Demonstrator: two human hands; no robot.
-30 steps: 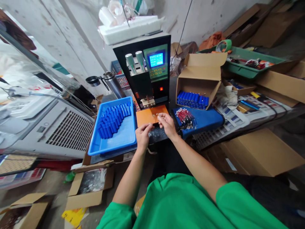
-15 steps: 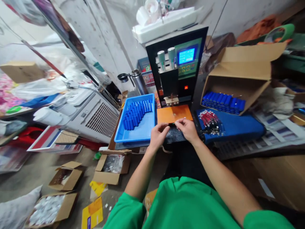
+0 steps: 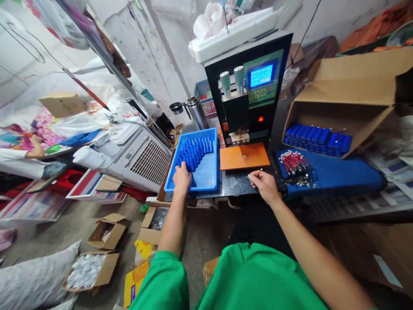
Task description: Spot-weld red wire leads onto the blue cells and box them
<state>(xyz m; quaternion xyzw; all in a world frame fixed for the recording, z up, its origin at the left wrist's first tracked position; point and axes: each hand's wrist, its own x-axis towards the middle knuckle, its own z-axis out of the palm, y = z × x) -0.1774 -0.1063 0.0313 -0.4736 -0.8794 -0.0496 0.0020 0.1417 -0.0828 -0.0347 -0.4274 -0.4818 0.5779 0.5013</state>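
My left hand reaches over the near left side of a blue plastic tray. It is against the blue cylindrical cells, which stand upright in rows. Its fingertips are mostly hidden, so I cannot see whether a cell is gripped. My right hand is closed in a pinch above the dark bench top, just in front of an orange plate. A small thin piece sits in that pinch, with a pale end and a greenish tip showing; its kind is unclear. Behind the plate stands a black spot welder with a lit screen.
On the right, a bundle of red and black wires lies on a blue surface before a cardboard box of blue cells. A steel flask stands behind the tray. Open cartons sit on the floor. Another person's arm shows far left.
My left hand has moved left from the front of the orange plate to the cells in the tray. My right hand has drawn slightly back from the plate, still pinching. The view has shifted.
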